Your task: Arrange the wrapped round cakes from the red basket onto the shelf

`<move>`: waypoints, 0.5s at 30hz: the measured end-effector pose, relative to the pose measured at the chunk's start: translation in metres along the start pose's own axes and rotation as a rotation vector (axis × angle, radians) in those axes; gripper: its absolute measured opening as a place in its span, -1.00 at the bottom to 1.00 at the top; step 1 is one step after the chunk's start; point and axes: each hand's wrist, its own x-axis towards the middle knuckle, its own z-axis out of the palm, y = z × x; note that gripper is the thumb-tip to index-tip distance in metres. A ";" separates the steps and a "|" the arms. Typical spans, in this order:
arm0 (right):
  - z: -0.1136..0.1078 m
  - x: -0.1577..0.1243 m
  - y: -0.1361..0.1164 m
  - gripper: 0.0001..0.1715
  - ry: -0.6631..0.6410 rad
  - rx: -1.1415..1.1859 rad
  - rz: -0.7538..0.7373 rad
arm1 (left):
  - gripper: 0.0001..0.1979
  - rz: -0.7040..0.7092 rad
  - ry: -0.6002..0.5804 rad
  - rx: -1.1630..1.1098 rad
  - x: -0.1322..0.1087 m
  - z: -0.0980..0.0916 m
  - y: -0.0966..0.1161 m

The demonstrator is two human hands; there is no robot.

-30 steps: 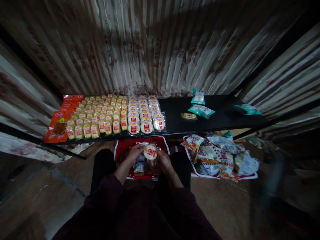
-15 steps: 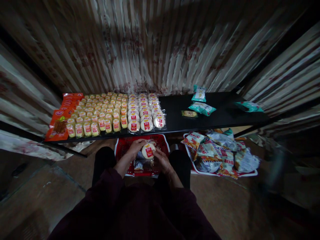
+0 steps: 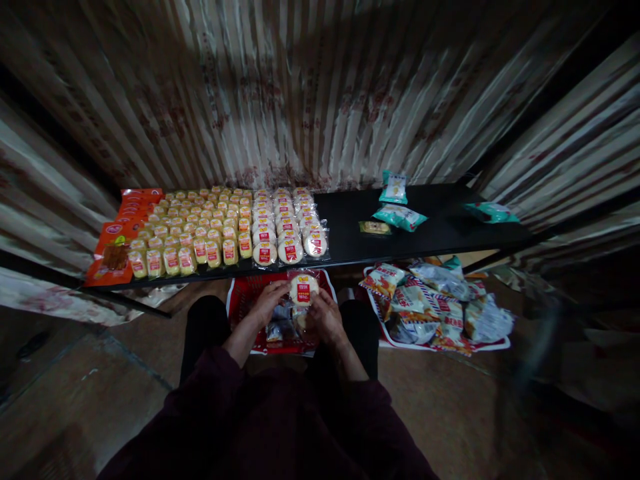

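Note:
A round white rice cracker (image 3: 303, 289) in a clear wrapper with a red label is held up over a red basket (image 3: 239, 300) between my knees. My left hand (image 3: 270, 300) pinches the wrapper's left edge. Fingers of my right hand (image 3: 326, 317) are closed on its lower right side. More wrapped snacks (image 3: 281, 331) lie in the basket below, partly hidden by my hands. Just above, on the black shelf (image 3: 345, 220), similar rice crackers (image 3: 289, 251) stand in three overlapping columns.
Small yellow-wrapped cakes (image 3: 200, 233) fill the shelf's left part, beside orange packets (image 3: 116, 247) at its end. Farther right lie teal packets (image 3: 400, 217) and one small yellow packet (image 3: 375, 228). A second basket (image 3: 395, 342), heaped with snack bags (image 3: 413, 300), stands right of my knee.
The rice cracker has turned upright, its label now straight, and moved slightly up and right. Both hands remain on it. The view has shifted a little.

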 end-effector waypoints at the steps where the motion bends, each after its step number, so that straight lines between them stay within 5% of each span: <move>1: 0.000 0.001 0.000 -0.57 -0.002 0.008 -0.004 | -0.64 0.003 -0.024 0.017 -0.001 0.001 0.000; 15: 0.007 -0.005 -0.011 -0.42 -0.073 -0.002 -0.044 | -0.54 0.052 -0.033 -0.048 -0.002 0.015 0.009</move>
